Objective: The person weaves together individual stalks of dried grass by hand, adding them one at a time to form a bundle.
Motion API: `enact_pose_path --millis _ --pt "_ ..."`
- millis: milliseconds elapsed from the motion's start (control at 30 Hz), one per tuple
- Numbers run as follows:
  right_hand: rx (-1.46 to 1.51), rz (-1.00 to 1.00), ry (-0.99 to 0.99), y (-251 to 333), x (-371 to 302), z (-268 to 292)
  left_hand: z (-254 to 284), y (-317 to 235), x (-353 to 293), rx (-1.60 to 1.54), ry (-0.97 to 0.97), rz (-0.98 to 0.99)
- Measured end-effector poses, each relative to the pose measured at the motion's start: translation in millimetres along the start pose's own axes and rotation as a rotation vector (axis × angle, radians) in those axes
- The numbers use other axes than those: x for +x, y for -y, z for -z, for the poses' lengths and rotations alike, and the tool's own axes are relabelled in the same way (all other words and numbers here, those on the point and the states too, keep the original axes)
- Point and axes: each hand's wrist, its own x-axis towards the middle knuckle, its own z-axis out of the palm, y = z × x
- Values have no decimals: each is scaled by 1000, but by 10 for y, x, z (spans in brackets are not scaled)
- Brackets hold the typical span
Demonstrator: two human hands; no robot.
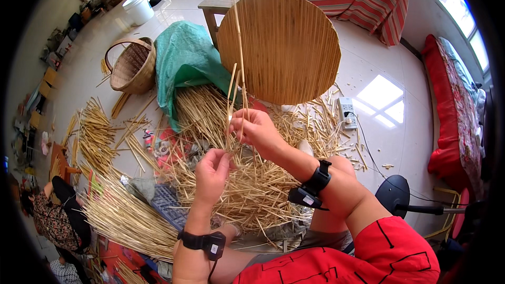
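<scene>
Above a heap of cut straw [247, 189], my right hand [258, 131] is closed around a few straw stalks [239, 37]. One long stalk rises well above the fingers, in front of the round wooden board; shorter ones stand beside it. Lower and to the left, my left hand [213, 172] pinches the blurred lower end of a straw, thumb against fingers. A green woven sack [184, 47] lies beyond my hands, its mouth toward me, with a bundle of straw [208, 113] coming out of it.
Left of me lie a long straw bundle [126, 213] and a shorter pile [96, 134]. A wicker basket [131, 68] stands by the sack. The round board [279, 47] leans on a bench [226, 0]. A power strip [347, 111] lies right. Another person [55, 213] sits far left.
</scene>
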Motion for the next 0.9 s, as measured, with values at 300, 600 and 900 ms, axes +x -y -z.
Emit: enact_pose_path --millis 300,600,900 --pt "-374 66 -6 -40 -131 -138 21 109 23 156 -91 -116" --pt "33 -110 78 -159 -72 -34 -7 -44 2 -23 -21 -23" --pt "-47 5 167 -143 -111 -127 31 -8 11 -43 -62 -31"
